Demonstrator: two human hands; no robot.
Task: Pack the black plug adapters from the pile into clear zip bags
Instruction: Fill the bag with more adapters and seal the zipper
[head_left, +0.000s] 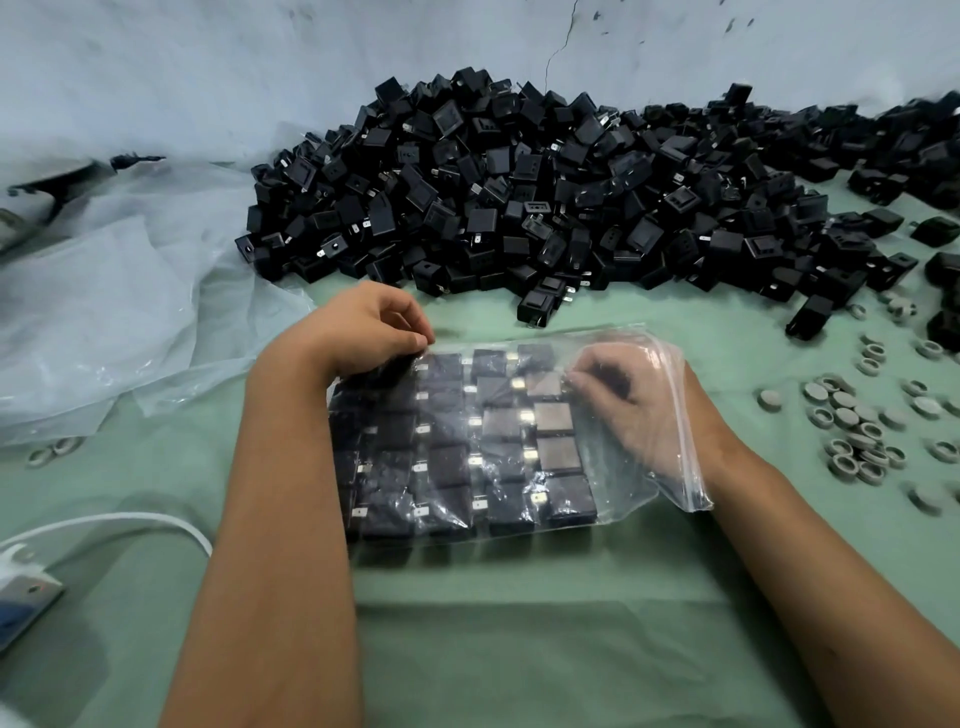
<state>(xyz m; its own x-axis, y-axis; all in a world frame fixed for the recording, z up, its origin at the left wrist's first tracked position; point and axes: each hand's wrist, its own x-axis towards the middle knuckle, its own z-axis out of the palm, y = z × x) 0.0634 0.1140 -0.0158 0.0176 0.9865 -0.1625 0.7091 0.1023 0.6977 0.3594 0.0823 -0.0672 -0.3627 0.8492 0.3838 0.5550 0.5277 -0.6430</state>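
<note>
Plug adapters (462, 447) are lying in neat rows inside the clear zip bag (639, 467) on the green table (519, 623), near the pile (519, 192). Your left hand (363, 327) is pinching the bag's far corner; your right hand (623, 400) is reaching inside, its grip pinching one adapter.

- Pile of plug adapters (545, 192): black, with small silvery metal prongs.
- Zip bag (613, 415): clear, glossy, holding black adapters in neat rows.
- Table cover (519, 623): pale green.
- Wall (208, 67): light bluish-grey, with a dark crack.
- Rings and caps (857, 431): grey.
- Plastic sheeting (104, 301): translucent white.
- Cable (130, 519): white.
</note>
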